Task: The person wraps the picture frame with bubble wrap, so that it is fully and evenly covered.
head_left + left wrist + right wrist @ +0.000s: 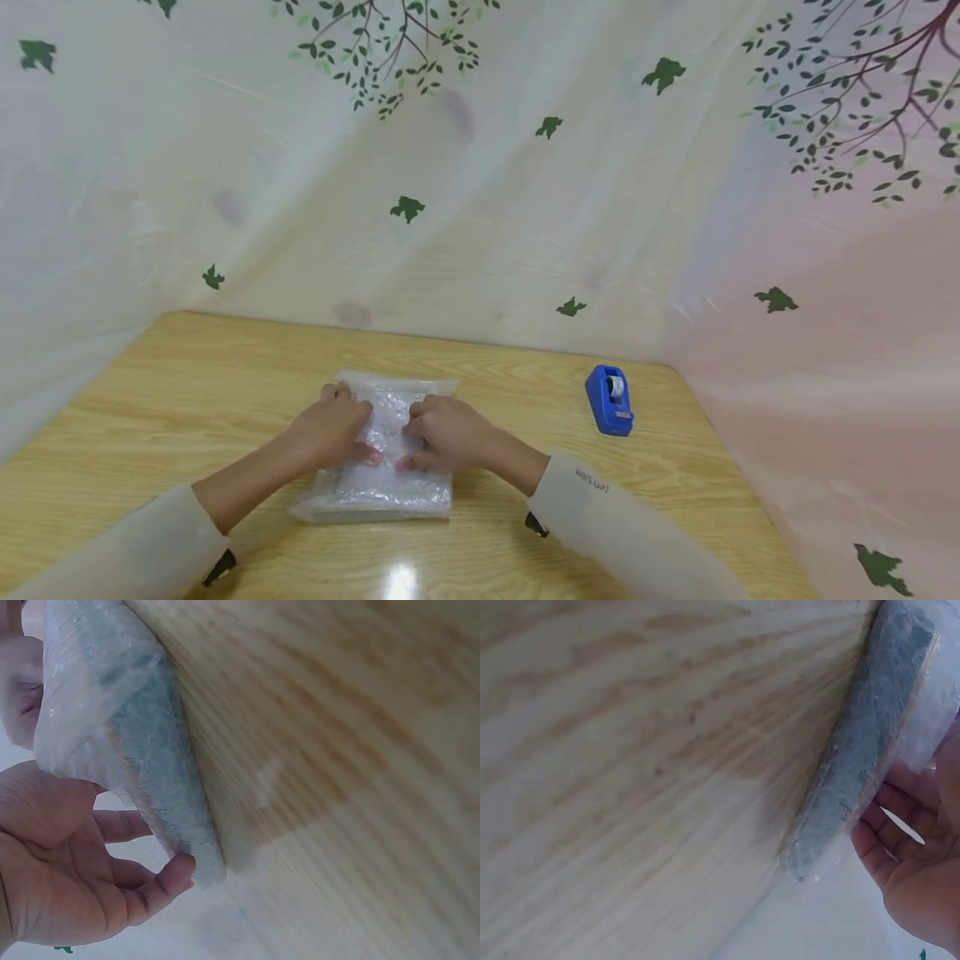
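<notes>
A flat package in clear bubble wrap (pixel 397 492) lies on the wooden table in the head view, with a bluish side showing through the wrap (pixel 161 742) in the left wrist view. My left hand (pixel 333 429) rests on its left part, thumb toward the middle. Opposite it, my right hand (pixel 450 433) touches the right part of the wrap, its thumb also pointing inward. Bent, spread left fingers (pixel 169 877) meet the package's edge. In the right wrist view, loosely bent right fingers (pixel 889 817) lie against the wrapped side (pixel 847 757). Both thumbs are hidden in the wrist views.
A blue tape dispenser (pixel 611 404) with a roll of tape stands toward the right rear of the wooden table (pixel 525 400). Behind and beside the table hangs a pale sheet (pixel 480 250) printed with leaves and branches.
</notes>
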### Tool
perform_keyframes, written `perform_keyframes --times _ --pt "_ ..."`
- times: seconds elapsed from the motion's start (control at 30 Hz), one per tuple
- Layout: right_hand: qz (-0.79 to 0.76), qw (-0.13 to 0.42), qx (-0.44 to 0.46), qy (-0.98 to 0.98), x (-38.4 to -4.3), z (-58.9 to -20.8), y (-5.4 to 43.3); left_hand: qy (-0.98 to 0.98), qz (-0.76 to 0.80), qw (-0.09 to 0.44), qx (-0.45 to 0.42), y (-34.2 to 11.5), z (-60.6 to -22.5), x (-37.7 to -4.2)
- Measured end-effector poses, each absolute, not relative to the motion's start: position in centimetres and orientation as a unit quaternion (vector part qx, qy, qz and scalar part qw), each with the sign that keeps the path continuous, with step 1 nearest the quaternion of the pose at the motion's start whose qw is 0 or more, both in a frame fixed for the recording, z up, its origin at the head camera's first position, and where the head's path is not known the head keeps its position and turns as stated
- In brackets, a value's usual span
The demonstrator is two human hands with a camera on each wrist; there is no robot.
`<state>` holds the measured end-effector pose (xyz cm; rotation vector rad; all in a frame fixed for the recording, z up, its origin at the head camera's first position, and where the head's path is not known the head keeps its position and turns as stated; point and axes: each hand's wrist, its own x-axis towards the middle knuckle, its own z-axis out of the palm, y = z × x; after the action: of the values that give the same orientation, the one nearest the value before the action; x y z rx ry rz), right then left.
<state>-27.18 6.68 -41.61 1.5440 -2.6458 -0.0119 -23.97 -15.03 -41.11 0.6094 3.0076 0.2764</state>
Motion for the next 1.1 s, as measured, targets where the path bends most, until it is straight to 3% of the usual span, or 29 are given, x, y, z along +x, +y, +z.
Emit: perform_keyframes --times 0.37,0.6,0.67,0.87,1.1 --pt "-0.010 0.020 0.471 -0.882 -26.5 -41.7 6.2 0.983 0.086 -0.021 0.161 -15.5 -41.1 -23.8" --pt "-0.007 0.025 0.473 -0.881 -26.7 -42.0 5.9 0.956 -0.008 -0.147 0.254 -16.4 -40.8 -24.9" --pt "-0.010 0.023 0.472 -0.881 -26.7 -42.0 5.9 0.945 -0.013 -0.136 0.297 -16.9 -40.9 -26.0" --pt "-0.016 0.018 0.469 -0.883 -26.6 -41.9 5.8 0.930 0.065 -0.015 0.362 -18.0 -41.0 -28.4" --pt "-0.011 0.023 0.460 -0.888 -26.5 -42.1 6.0 0.919 0.110 0.001 0.378 -18.3 -42.0 -29.3"
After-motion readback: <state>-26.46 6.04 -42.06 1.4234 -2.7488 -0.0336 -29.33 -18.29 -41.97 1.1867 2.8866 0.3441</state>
